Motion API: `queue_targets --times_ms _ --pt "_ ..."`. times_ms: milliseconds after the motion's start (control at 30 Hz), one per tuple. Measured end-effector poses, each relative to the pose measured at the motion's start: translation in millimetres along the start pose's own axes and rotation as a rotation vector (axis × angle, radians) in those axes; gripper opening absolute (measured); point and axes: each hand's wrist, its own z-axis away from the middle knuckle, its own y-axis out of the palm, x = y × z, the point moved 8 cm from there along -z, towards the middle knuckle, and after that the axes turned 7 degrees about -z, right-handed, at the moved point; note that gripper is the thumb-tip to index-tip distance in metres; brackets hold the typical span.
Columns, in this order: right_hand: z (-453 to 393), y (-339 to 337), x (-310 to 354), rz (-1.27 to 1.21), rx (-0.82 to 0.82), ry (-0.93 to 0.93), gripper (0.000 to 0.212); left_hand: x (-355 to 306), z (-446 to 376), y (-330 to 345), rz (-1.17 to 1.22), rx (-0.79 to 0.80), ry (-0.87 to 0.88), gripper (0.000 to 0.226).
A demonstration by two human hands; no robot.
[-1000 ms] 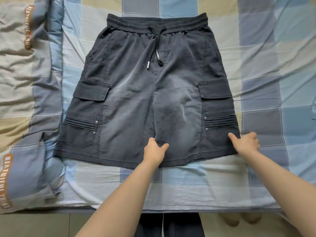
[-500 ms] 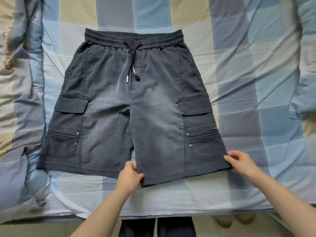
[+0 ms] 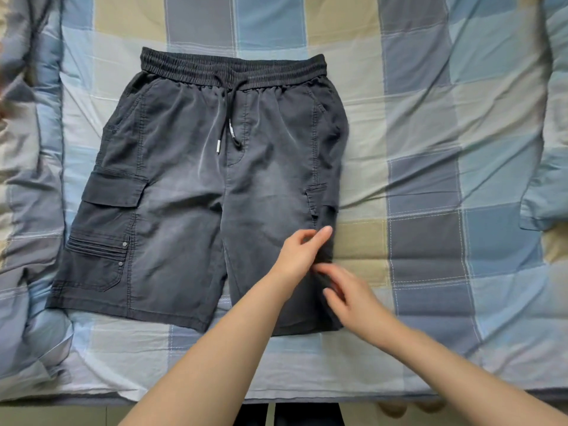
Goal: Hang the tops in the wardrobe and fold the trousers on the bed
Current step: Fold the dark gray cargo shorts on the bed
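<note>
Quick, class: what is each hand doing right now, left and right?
Left hand: fingers loosely curled on the dark grey cotton cargo shorts; whether it grips cloth cannot be told.
Right hand: blurred, fingers relaxed over the shorts' right leg, apparently open.
</note>
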Motion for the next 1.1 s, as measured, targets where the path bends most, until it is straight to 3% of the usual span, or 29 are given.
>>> queue_targets --times_ms 67,100,167,233,300,433,600,733,867,1000,1100 --pt "-6 7 7 0.053 0.207 0.026 0.035 -10 -7 -10 -0.176 -0.102 0.039 0.018" --pt "-14 -2 8 0.065 0.223 0.061 0.027 -11 -8 -16 -0.287 -0.147 0.051 0.011" --pt "-42 -41 12 0.058 0.043 0.106 0.018 -14 -8 -24 -0.417 -0.177 0.065 0.011" --pt "-77 -89 13 0.045 -0.221 0.192 0.017 -15 -5 -27 -0.432 -0.146 0.087 0.013" --pt "-118 -118 14 -0.062 -0.360 0.316 0.022 -15 1 -31 -0.436 -0.119 0.127 0.012" --pt "-201 -120 25 -0.556 -0.399 0.500 0.027 -8 12 -33 -0.459 -0.078 0.195 0.025" --pt "-255 -128 33 -0.459 -0.405 0.556 0.010 7 27 -35 -0.380 -0.010 0.235 0.038" --pt "-276 -136 54 -0.422 -0.536 0.478 0.016 11 44 -65 -0.177 0.113 0.247 0.029" --pt "-292 -128 105 -0.403 -0.616 0.346 0.007 26 60 -129 -0.014 0.093 0.217 0.013" --pt "-323 -81 169 -0.393 -0.549 0.288 0.007 51 71 -219 0.003 -0.064 0.194 0.011" --pt "-348 -39 205 -0.334 -0.479 0.267 0.038 78 73 -289 -0.107 -0.252 0.161 0.015"
